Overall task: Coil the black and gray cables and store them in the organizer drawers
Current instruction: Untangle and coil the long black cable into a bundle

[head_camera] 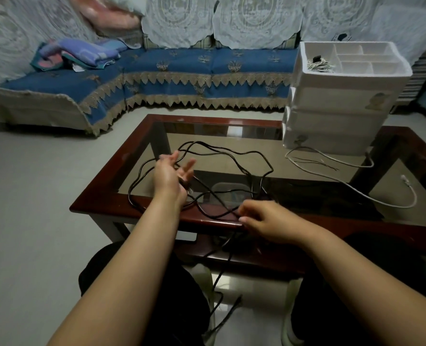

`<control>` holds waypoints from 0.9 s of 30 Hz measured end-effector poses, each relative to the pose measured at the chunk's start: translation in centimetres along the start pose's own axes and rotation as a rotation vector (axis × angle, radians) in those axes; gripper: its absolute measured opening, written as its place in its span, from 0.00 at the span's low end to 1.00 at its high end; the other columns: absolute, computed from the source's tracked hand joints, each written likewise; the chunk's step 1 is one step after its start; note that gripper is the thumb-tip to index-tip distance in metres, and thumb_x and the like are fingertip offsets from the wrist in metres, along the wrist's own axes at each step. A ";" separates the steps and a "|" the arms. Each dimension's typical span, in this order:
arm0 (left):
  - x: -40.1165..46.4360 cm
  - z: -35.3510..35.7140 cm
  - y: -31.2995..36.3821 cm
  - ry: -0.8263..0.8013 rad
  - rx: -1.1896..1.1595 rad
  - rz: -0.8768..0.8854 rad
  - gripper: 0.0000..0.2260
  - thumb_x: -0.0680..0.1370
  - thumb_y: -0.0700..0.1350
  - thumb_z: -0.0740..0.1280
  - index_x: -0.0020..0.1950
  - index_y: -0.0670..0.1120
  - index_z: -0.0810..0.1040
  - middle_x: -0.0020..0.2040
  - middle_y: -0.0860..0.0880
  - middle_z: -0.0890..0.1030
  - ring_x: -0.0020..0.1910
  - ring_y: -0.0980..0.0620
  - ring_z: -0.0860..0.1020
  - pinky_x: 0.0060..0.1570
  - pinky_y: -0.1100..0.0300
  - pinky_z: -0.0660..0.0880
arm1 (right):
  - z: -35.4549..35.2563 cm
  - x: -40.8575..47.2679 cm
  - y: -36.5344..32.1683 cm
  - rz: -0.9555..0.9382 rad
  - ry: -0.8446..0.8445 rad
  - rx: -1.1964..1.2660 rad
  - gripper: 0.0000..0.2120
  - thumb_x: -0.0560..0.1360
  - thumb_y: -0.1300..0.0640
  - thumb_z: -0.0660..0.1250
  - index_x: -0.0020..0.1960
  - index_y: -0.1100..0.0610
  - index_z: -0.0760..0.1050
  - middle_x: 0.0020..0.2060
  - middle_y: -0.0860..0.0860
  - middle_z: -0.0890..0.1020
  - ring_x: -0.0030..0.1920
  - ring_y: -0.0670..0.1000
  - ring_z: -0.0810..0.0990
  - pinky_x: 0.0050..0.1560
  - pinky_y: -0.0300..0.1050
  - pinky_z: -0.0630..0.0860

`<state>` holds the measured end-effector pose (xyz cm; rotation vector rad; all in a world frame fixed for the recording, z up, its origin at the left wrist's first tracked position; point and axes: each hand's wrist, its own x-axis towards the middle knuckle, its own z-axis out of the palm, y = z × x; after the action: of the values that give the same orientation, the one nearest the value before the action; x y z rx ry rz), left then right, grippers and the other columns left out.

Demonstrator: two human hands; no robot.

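Observation:
A long black cable [234,153] sprawls in loose loops over the glass-topped table [122,186], with one stretch hanging off the near edge toward the floor. My left hand [172,174] hovers over the left loops with its fingers spread; a bit of cable seems to run by its palm. My right hand [259,218] sits at the table's near edge, fingers curled round a strand of the black cable. A gray cable [391,204] lies on the right side of the table. The white organizer [331,101] with stacked drawers stands at the far right corner.
The organizer's top tray [396,63] is divided into compartments, and one holds a coiled light cable with a black piece. A blue-covered sofa [182,68] with folded cloths runs behind the table. My knees sit under the near edge.

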<state>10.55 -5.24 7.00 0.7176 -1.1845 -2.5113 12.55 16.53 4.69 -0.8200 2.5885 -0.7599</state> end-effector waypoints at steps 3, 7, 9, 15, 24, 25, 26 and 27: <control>-1.4 0.3 -0.7 -0.436 0.537 0.051 0.13 0.84 0.48 0.54 0.66 0.47 0.67 0.70 0.46 0.69 0.49 0.45 0.84 0.48 0.49 0.81 | 0.0 -1.0 -2.5 -0.117 -0.168 0.100 0.05 0.79 0.52 0.62 0.53 0.50 0.75 0.40 0.40 0.76 0.39 0.33 0.74 0.40 0.27 0.69; -3.8 0.3 -0.2 -0.873 0.936 0.081 0.10 0.83 0.48 0.54 0.59 0.46 0.70 0.63 0.47 0.77 0.48 0.48 0.83 0.46 0.55 0.80 | -1.7 -1.5 -4.1 -0.166 -0.274 0.201 0.06 0.80 0.52 0.61 0.51 0.49 0.77 0.41 0.41 0.77 0.39 0.34 0.75 0.41 0.29 0.70; -4.3 0.2 -0.3 -0.933 1.095 0.122 0.11 0.84 0.48 0.54 0.55 0.44 0.71 0.50 0.47 0.79 0.39 0.53 0.79 0.37 0.60 0.76 | -2.8 -1.4 -4.6 -0.170 -0.263 0.250 0.08 0.80 0.52 0.60 0.49 0.49 0.77 0.38 0.40 0.79 0.37 0.35 0.75 0.39 0.29 0.70; -5.3 -0.4 -1.0 -0.937 0.723 -0.262 0.19 0.83 0.55 0.50 0.43 0.44 0.71 0.27 0.49 0.67 0.21 0.56 0.61 0.23 0.60 0.52 | -4.2 0.1 -5.3 -0.226 0.140 0.419 0.03 0.78 0.56 0.63 0.49 0.52 0.75 0.39 0.47 0.80 0.38 0.41 0.79 0.40 0.35 0.76; -3.9 -1.6 -1.4 -1.020 0.068 -0.682 0.22 0.78 0.63 0.55 0.37 0.47 0.71 0.22 0.55 0.64 0.17 0.60 0.57 0.18 0.68 0.51 | -4.6 2.4 -3.1 -0.184 0.175 0.313 0.11 0.77 0.49 0.64 0.57 0.51 0.77 0.48 0.50 0.76 0.47 0.45 0.76 0.48 0.39 0.74; -4.0 -1.6 -1.4 -1.003 0.033 -0.692 0.22 0.78 0.64 0.55 0.35 0.47 0.71 0.21 0.54 0.63 0.17 0.60 0.57 0.17 0.68 0.51 | -4.3 2.6 -2.9 -0.178 0.210 0.252 0.10 0.77 0.48 0.62 0.55 0.50 0.77 0.50 0.50 0.75 0.49 0.46 0.75 0.50 0.40 0.74; -4.0 -1.5 -1.5 -0.964 0.008 -0.688 0.24 0.77 0.64 0.55 0.32 0.48 0.70 0.21 0.54 0.62 0.16 0.61 0.57 0.16 0.69 0.52 | -3.9 2.8 -2.7 -0.179 0.216 0.236 0.10 0.78 0.47 0.60 0.53 0.49 0.77 0.50 0.49 0.75 0.50 0.46 0.75 0.52 0.40 0.73; -4.1 -1.3 -1.5 -0.912 -0.003 -0.668 0.25 0.77 0.65 0.54 0.30 0.48 0.69 0.20 0.54 0.63 0.15 0.61 0.58 0.15 0.69 0.52 | -3.4 2.9 -2.7 -0.180 0.207 0.251 0.10 0.79 0.46 0.58 0.49 0.48 0.77 0.48 0.48 0.76 0.49 0.46 0.76 0.51 0.41 0.74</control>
<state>14.60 -3.31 6.44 -0.1463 -1.3188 -3.5888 9.96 14.19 8.60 -0.9461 2.5429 -1.2540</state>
